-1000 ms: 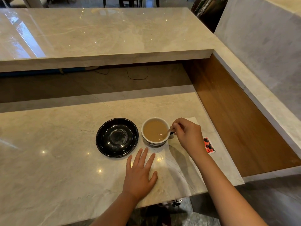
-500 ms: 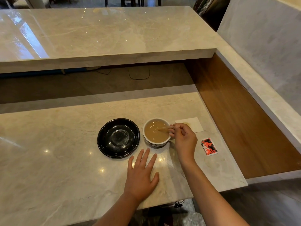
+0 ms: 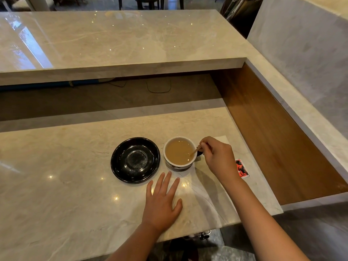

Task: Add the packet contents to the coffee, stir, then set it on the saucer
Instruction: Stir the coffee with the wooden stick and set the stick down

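Note:
A white cup (image 3: pixel 178 153) of light brown coffee stands on the marble counter, just right of an empty black saucer (image 3: pixel 135 160). My right hand (image 3: pixel 218 157) is beside the cup's right side, pinching a thin wooden stirrer (image 3: pixel 195 151) whose tip dips into the coffee near the right rim. My left hand (image 3: pixel 162 202) lies flat on the counter in front of the cup, fingers spread, holding nothing. A red and black packet (image 3: pixel 242 168) lies on the counter right of my right wrist, partly hidden by it.
A white napkin (image 3: pixel 222 138) peeks out behind my right hand. A raised marble ledge (image 3: pixel 120 66) runs across the back and a wooden panel (image 3: pixel 273 132) drops off at the right. The counter's front edge (image 3: pixel 197 232) is close below my left hand.
My right hand has swung the stirrer from the cup's middle back to its right rim and moved right, covering the napkin again. The left hand has stayed flat.

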{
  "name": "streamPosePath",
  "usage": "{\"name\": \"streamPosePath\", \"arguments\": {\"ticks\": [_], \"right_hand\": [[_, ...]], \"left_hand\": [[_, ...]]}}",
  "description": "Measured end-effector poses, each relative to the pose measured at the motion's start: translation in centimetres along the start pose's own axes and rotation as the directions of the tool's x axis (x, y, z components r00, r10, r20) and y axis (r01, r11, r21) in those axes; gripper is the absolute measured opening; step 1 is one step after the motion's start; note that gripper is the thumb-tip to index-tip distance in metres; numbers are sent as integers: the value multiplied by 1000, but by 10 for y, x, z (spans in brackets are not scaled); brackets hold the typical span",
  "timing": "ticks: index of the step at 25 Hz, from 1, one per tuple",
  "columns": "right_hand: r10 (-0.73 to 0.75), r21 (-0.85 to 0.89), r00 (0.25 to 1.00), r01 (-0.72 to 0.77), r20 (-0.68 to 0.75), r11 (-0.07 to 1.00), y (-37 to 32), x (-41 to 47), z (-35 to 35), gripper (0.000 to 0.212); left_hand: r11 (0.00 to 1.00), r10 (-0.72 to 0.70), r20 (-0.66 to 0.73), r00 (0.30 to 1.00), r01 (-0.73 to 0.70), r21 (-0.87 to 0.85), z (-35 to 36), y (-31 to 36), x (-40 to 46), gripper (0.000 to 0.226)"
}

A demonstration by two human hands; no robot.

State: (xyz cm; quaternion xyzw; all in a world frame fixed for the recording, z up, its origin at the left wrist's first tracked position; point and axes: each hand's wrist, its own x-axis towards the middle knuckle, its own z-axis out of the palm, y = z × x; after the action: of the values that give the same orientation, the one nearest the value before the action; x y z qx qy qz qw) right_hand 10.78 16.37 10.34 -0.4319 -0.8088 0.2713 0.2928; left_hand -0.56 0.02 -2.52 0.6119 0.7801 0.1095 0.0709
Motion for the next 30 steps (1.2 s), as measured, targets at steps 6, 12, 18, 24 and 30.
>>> {"name": "streamPosePath", "arguments": {"ticks": [6, 12, 18, 24, 30], "right_hand": [[213, 255, 976, -216, 37, 943, -1, -3, 15, 19], [354, 526, 932, -265, -76, 809, -16, -11, 37, 21], [176, 218, 967, -134, -185, 967, -6, -10, 37, 16], [27, 25, 993, -24, -114, 999, -1, -7, 17, 13], [81, 63, 995, -77, -54, 995, -2, -7, 9, 16]], "left_hand": [[1000, 1, 1, 1000, -1, -5, 0, 0, 0, 59], [1000, 3, -5, 1000, -3, -13, -1, 1, 0, 59], [1000, 2, -7, 1000, -3, -14, -1, 0, 0, 59], [1000, 1, -1, 1000, -1, -10, -1, 1, 0, 59], [1000, 2, 4, 1000, -2, -2, -1, 0, 0, 59]]}}
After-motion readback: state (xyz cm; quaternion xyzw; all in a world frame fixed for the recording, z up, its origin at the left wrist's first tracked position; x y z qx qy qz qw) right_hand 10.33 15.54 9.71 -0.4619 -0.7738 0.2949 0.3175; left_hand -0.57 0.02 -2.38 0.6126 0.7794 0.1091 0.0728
